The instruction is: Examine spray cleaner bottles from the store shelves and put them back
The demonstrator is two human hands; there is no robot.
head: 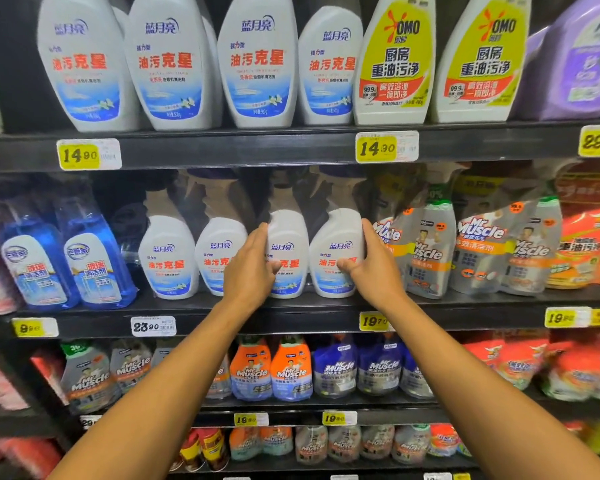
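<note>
Several white spray cleaner bottles with blue and red labels stand in a row on the middle shelf (291, 308). My left hand (250, 268) wraps around the third white spray bottle (288, 233), fingers on its left side and thumb across its label. My right hand (374, 265) wraps around the fourth white spray bottle (336, 244), fingers on its right side and thumb on the label. Both bottles stand upright on the shelf. Their trigger heads sit in shadow under the shelf above.
Blue glass-cleaner bottles (94, 258) stand at the left of the same shelf, grey Mr Muscle refill packs (430, 251) right beside my right hand. Larger white bottles (174, 60) and yellow-labelled bottles (395, 60) fill the shelf above. Orange and blue sprayers (291, 368) line the shelf below.
</note>
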